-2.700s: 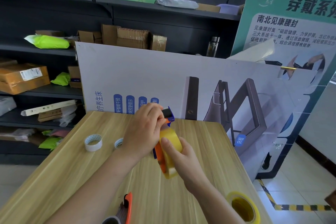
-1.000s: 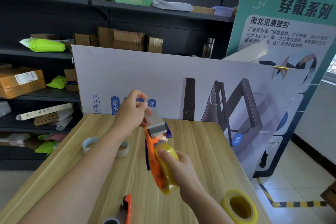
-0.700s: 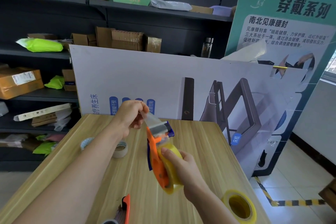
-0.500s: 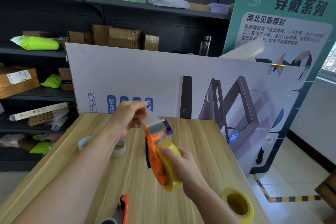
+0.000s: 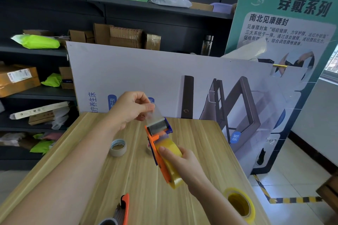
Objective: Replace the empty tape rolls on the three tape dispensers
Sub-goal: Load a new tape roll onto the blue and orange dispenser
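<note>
Our right hand point(image 5: 184, 162) grips the orange tape dispenser point(image 5: 152, 138) round its yellow roll point(image 5: 173, 179) above the counter point(image 5: 139, 179), its long axis pointing up and away toward our left hand point(image 5: 129, 109), which pinches the loose tape end point(image 5: 155, 116) just beyond the metal roller point(image 5: 158, 127).

An orange tape dispenser point(image 5: 153, 138) stands tilted in the right hand point(image 5: 184, 162), with a full yellow tape roll point(image 5: 165, 143) mounted under the fingers. Its clear tape end point(image 5: 155, 115) rises over the metal roller to the pinching left hand point(image 5: 130, 108). An empty core point(image 5: 118, 147) lies flat below the left hand. A spare yellow roll point(image 5: 239, 204) lies just right of the right forearm, and a second orange dispenser point(image 5: 125, 204) lies to its left.
</note>
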Motion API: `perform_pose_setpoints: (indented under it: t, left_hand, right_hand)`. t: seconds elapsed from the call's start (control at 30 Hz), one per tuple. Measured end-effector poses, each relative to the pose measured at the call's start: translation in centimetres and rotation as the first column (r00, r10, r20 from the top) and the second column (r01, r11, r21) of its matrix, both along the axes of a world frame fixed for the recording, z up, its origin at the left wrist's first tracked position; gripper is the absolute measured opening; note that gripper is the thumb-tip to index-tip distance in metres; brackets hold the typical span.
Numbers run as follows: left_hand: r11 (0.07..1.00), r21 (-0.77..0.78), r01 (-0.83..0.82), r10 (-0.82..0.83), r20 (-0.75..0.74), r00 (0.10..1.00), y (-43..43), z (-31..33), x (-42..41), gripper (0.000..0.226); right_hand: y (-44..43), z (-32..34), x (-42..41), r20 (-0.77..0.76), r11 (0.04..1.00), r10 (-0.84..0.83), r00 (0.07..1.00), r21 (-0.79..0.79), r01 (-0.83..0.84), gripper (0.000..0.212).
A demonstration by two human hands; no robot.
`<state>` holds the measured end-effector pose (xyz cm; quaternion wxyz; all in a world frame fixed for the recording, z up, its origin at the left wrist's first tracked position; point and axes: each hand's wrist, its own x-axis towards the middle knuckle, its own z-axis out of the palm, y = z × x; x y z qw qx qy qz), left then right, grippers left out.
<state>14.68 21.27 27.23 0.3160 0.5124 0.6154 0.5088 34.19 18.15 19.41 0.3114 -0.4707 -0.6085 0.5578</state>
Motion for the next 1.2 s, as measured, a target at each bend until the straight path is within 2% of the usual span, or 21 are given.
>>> perform_pose_setpoints:
  t: [0.13,0.2,0.33,0.6,0.67,0.77,0.9,1.03,1.2]
  left_hand:
    - [0.997,0.051,-0.063,0.064,-0.025,0.998,-0.1,1.1,-0.5,0.018]
    - [0.988,0.085,-0.129,0.133,-0.044,0.990,-0.1,1.8,-1.2,0.014]
    - [0.981,0.112,-0.158,0.171,-0.120,0.978,0.0,2.4,-1.8,0.012]
    - [0.981,0.104,-0.166,0.183,-0.190,0.965,0.1,3.2,-2.4,0.010]
    - [0.979,0.107,-0.175,0.193,-0.200,0.961,0.3,3.3,-2.3,0.010]
    - [0.974,0.113,-0.199,0.218,-0.195,0.956,0.7,3.0,-2.3,0.010]
    - [0.953,0.148,-0.266,0.288,-0.156,0.945,1.0,2.5,-2.9,0.012]
    - [0.942,0.173,-0.288,0.313,-0.138,0.940,1.1,1.8,-2.8,0.011]
    - [0.911,0.192,-0.366,0.382,-0.058,0.922,1.4,2.3,-4.2,0.014]
  right_hand:
    - [0.3,0.9,0.3,0.018,1.000,0.026,1.000,0.011,-0.026,0.030]
    - [0.4,1.4,0.7,0.046,0.999,0.045,0.998,0.015,-0.045,0.027]
    - [0.5,1.5,1.1,0.056,0.996,0.090,0.994,-0.014,-0.090,0.023]
    - [0.4,0.8,1.7,0.093,0.998,-0.016,0.996,0.058,0.010,0.039]
    - [0.5,0.6,1.7,0.087,0.998,-0.002,0.996,0.057,-0.003,0.034]
    - [0.6,0.2,1.6,0.108,0.998,0.027,0.994,0.051,-0.033,0.033]
    - [0.6,0.0,1.4,0.124,1.000,0.004,0.992,0.027,-0.007,0.047]
    - [0.9,-0.4,1.2,0.127,0.993,-0.066,0.990,0.107,0.052,0.053]
    - [1.0,-0.2,1.8,0.099,0.998,-0.015,0.995,0.054,0.009,0.046]
